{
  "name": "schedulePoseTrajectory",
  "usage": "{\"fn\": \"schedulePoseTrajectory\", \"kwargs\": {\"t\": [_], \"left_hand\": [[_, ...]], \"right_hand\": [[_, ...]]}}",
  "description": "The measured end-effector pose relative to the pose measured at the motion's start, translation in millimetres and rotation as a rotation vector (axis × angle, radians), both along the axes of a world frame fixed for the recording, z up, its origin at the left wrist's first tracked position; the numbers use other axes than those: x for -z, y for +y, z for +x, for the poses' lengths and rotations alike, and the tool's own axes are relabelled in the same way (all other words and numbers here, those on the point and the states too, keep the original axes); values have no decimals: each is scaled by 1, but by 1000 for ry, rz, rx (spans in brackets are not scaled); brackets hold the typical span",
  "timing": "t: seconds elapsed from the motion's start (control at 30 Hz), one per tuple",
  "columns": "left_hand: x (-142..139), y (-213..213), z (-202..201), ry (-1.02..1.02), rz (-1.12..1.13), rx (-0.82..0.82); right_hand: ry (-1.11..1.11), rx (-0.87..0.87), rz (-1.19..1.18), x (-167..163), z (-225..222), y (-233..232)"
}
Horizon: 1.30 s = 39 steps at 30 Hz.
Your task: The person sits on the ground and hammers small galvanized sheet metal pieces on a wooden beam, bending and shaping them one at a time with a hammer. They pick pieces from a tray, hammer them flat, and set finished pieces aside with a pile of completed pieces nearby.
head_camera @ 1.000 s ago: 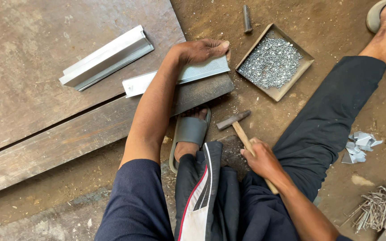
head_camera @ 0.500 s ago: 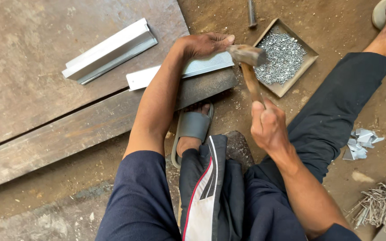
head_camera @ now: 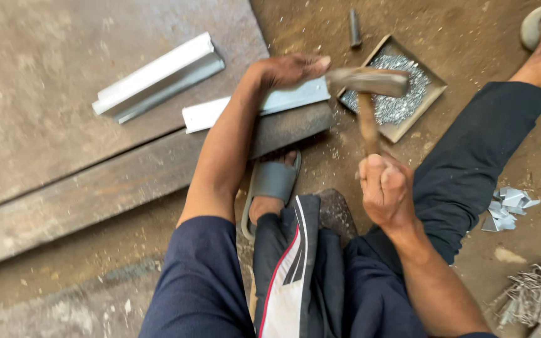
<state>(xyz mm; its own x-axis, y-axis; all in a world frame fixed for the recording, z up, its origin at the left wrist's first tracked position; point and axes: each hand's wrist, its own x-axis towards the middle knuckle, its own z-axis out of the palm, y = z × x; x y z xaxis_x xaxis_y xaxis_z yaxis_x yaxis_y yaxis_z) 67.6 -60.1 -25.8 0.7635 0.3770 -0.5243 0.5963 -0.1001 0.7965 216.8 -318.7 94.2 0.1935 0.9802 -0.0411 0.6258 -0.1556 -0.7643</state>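
My left hand [head_camera: 286, 69] rests on a short pale metal channel piece [head_camera: 209, 114], pressing it onto a dark steel bar [head_camera: 95, 194] that lies on the ground. My right hand [head_camera: 384, 188] grips the wooden handle of a hammer [head_camera: 368, 87]. The hammer's head is raised and blurred, just right of my left fingertips and over the end of the metal piece.
A second, longer metal channel [head_camera: 158, 76] lies on a large steel plate [head_camera: 51, 94] at the left. A square tray of small nails [head_camera: 424, 106] sits past the hammer, a dark punch [head_camera: 354, 28] beyond it. Metal scraps [head_camera: 510, 203] and loose nails [head_camera: 524, 294] lie at the right. My sandalled foot [head_camera: 270, 184] is under the bar.
My right hand picked the hammer up from the ground by my foot and raised it up to the metal piece. My left hand has kept holding the piece in place.
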Motion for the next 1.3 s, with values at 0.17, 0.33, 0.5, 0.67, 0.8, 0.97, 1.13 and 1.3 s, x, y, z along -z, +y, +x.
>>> {"fn": "schedulePoseTrajectory", "kwargs": {"t": [0.17,0.33,0.5,0.67,0.8,0.97,1.13,1.3], "left_hand": [[-1,0,0,4,-13,-56],[-1,1,-4,-100,-110,-57],[-1,3,-6,-95,-33,-51],[-1,3,-6,-134,51,-33],[-5,5,-7,-82,-22,-31],[-9,3,-7,30,36,-43],[-16,10,-16,-110,-18,77],[-56,-14,-22,130,299,68]], "right_hand": [[-213,-184,57,19,9,1],[1402,223,-442,15,10,-2],[410,75,16,-23,5,5],[595,18,574,-76,32,-28],[616,147,742,-19,20,-32],[75,18,-122,85,12,9],[748,239,2,41,43,-32],[669,358,-447,14,55,-85]]}}
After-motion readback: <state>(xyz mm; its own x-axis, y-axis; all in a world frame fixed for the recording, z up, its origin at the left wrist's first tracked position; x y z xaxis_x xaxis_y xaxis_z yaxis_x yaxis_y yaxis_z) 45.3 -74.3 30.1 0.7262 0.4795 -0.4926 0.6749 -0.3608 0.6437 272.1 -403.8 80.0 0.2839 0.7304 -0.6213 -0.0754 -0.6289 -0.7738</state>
